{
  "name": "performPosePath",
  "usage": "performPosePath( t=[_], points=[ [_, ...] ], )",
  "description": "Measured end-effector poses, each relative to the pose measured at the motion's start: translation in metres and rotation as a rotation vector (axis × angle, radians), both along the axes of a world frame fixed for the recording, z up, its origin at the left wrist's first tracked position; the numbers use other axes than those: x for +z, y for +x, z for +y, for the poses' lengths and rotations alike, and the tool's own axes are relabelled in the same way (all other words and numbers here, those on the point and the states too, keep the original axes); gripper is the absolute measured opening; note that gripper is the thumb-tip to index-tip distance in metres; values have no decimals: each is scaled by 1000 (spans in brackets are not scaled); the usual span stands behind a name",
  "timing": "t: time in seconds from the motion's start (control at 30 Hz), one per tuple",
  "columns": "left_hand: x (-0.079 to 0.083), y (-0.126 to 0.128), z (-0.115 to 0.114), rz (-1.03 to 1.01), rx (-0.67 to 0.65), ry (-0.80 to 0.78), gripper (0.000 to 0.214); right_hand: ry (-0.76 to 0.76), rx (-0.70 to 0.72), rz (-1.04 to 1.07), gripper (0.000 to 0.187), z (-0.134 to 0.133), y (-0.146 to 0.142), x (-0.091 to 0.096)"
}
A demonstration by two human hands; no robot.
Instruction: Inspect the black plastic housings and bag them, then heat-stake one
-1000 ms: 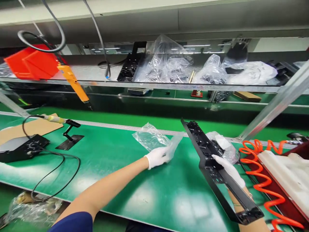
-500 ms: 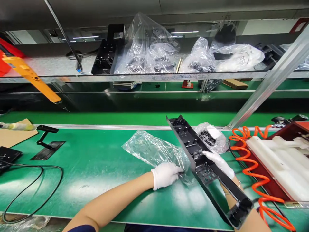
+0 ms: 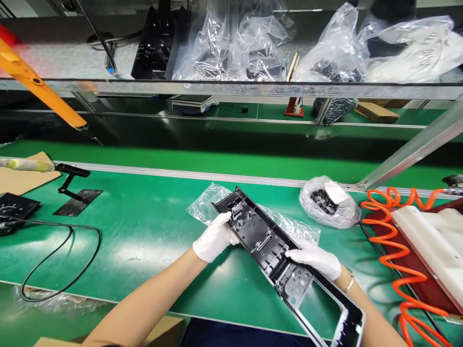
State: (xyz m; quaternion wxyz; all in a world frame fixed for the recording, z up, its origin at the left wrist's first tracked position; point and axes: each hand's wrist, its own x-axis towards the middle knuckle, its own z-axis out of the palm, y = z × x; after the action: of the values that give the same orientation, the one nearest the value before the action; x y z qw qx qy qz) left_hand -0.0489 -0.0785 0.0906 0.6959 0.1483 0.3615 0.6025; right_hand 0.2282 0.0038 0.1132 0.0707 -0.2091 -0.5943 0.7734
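Observation:
Both of my white-gloved hands hold a long black plastic housing (image 3: 258,236), tilted above the green bench. Its ribbed inner side faces me, and a rectangular opening shows at its near right end. My left hand (image 3: 216,236) grips the upper left edge, thumb on the inside. Around the right long edge, near the middle, my right hand (image 3: 314,258) is closed with its fingers partly hidden beneath. Under and behind the housing a clear plastic bag (image 3: 208,202) lies flat on the bench, touched by neither hand as far as I can see.
To the right are a bag of small black parts (image 3: 325,202), an orange coiled hose (image 3: 383,236) and white blocks in a red tray (image 3: 427,241). An orange electric screwdriver (image 3: 39,82) hangs at left, above a black stand (image 3: 77,200). Bagged parts fill the metal shelf (image 3: 231,87).
My left hand has left the plastic bag and taken hold of the housing's upper end. The housing has shifted left and turned its inside toward me. The view has tipped downward.

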Motion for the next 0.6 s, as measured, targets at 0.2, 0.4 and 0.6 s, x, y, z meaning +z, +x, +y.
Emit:
performPosePath(
  t=[0.2,0.4,0.6],
  points=[
    [12,-23,-1,-6,393,-12,24,86,-390,-52,73,15,28,8],
    [5,-31,-3,168,494,86,33,198,-725,-82,55,18,20,-15],
    [2,-36,-15,351,444,253,49,188,-1030,27,44,16,17,-15]
  ],
)
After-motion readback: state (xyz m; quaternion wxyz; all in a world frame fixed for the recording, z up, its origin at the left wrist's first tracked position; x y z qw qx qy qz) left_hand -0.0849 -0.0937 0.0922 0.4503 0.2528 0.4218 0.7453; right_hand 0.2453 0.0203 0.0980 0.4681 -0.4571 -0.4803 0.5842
